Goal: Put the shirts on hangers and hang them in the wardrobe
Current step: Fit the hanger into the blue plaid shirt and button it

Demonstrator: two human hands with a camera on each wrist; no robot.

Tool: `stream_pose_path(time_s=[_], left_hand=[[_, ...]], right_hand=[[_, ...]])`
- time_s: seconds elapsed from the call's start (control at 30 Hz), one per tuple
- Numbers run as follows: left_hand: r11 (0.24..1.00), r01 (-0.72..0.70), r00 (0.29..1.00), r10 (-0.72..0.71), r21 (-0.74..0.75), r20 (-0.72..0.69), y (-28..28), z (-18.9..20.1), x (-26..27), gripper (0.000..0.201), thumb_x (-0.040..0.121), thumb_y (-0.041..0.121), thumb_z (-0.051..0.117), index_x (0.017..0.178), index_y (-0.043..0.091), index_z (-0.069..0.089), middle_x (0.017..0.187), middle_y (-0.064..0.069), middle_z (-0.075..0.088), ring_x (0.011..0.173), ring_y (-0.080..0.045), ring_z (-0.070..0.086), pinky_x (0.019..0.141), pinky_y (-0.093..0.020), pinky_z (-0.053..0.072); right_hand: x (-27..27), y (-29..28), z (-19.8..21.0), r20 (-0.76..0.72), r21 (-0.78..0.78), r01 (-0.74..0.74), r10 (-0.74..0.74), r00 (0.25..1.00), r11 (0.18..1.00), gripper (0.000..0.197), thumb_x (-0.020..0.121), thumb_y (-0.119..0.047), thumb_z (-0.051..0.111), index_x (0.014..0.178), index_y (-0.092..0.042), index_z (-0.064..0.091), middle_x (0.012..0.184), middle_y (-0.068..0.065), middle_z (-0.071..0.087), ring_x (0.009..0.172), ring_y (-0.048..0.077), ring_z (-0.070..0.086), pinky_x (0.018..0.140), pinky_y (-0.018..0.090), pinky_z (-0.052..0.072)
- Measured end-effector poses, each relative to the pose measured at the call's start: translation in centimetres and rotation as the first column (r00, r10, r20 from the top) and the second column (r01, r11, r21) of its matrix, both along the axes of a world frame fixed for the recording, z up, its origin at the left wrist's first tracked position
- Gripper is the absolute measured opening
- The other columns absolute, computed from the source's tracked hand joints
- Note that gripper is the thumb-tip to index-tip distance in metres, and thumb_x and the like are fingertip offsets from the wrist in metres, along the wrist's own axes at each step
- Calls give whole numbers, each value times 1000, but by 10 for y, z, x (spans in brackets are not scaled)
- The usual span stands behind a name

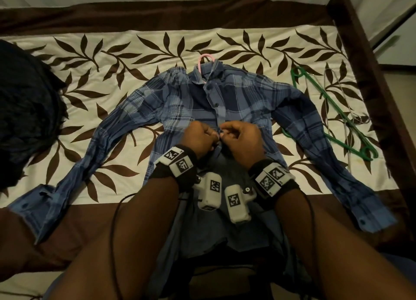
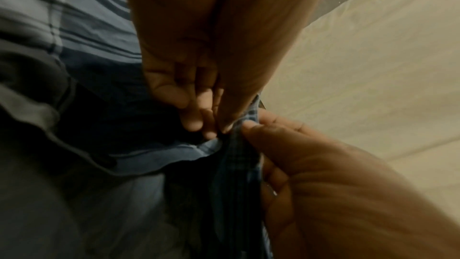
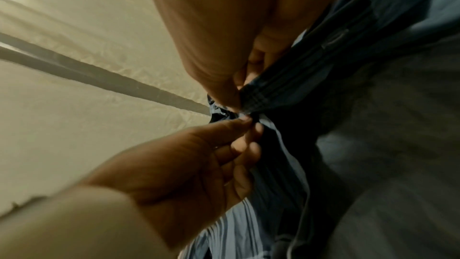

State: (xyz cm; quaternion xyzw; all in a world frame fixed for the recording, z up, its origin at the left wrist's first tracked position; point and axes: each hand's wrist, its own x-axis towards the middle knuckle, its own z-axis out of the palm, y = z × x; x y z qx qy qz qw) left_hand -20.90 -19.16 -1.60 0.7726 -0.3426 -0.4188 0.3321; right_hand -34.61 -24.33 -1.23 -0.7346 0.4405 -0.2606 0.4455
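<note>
Bed [image 1: 135, 43]: shirt [image 1: 247, 97], green hanger [image 1: 326, 104].

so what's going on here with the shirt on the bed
A person is buttoning a blue plaid shirt spread flat on the bed. The left hand and right hand both pinch the front placket at mid-chest. A pink hanger already sits in the collar. A green hanger lies spare to the right.

Crinkled matt cotton-like plaid shirt [image 1: 180, 101]; glossy plastic pink hanger [image 1: 203, 59] and green hanger [image 1: 333, 110]; smooth, faintly sheened bedspread [image 1: 112, 59].
</note>
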Motion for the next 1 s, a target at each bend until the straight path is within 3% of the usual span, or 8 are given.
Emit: stream_pose_path(time_s=[0.13, 0.23, 0.33, 0.43, 0.63, 0.73, 0.83, 1.0], left_hand=[[999, -46, 989, 46, 1, -138, 7, 12, 0, 23, 92, 7, 67, 69, 2, 67, 53, -7, 59, 34, -4, 47, 39, -16, 39], [997, -83, 977, 83, 10, -196, 11, 13, 0, 26, 93, 5, 65, 67, 4, 67, 54, -7, 59, 38, -5, 48, 40, -17, 39], [996, -91, 969, 91, 9, -228, 12, 13, 1, 25, 93, 6, 65, 68, 4, 67, 59, -6, 62, 44, -6, 51, 41, -16, 39], [995, -104, 965, 103, 11, -239, 12, 15, -1, 26, 91, 6, 67, 65, 4, 67, 48, 0, 60, 39, -4, 49, 39, -15, 39], [990, -140, 959, 143, 34, -246, 9, 18, -4, 27, 91, 4, 66, 64, 4, 64, 40, 4, 56, 33, -3, 45, 35, -15, 36], [985, -162, 954, 170, 49, -245, 9, 17, -4, 26, 90, 3, 66, 64, 1, 65, 40, 3, 55, 32, -3, 45, 34, -15, 36], [980, -188, 938, 200, 68, -283, 8, 16, -4, 23, 91, 4, 66, 68, 2, 67, 49, 1, 59, 37, -3, 46, 37, -14, 36], [974, -202, 918, 223, 99, -329, 8, 16, -3, 21, 90, 7, 68, 69, 7, 66, 55, 0, 60, 40, -4, 45, 40, -16, 37]], right_hand=[[1, 1, -1, -10, 26, -11, 11, 1000, 1000, 20, 83, 0, 70, 103, -3, 74, 79, 0, 68, 62, -2, 57, 64, 9, 49], [0, 1, -4, -6, 78, 29, -29, 1000, 997, 18, 83, 2, 69, 100, -3, 74, 77, -5, 67, 63, -4, 58, 63, 8, 48], [0, 1, -4, 8, 139, 36, -38, 999, 990, 16, 83, 3, 70, 99, -1, 73, 79, -1, 67, 63, -6, 60, 63, 7, 48], [-1, 0, -2, 23, 153, 23, -27, 999, 988, 19, 83, 4, 70, 101, 0, 73, 81, 2, 68, 65, -3, 61, 65, 8, 49], [-4, -1, -2, 12, 82, -38, 37, 999, 996, 24, 78, 3, 75, 100, -5, 74, 79, 0, 70, 64, 5, 62, 68, 21, 57], [-4, -2, -4, 8, 82, -42, 42, 999, 996, 24, 79, 4, 74, 101, -4, 74, 78, -3, 69, 62, -2, 61, 66, 16, 54], [-4, -4, -6, 52, 194, -10, 0, 999, 981, 24, 80, 7, 73, 102, -2, 73, 79, -4, 69, 64, -8, 63, 68, 12, 52], [-6, -5, -8, 134, 342, 40, -91, 987, 939, 22, 80, 5, 76, 100, -2, 74, 90, 13, 74, 81, 15, 71, 78, 26, 60]])
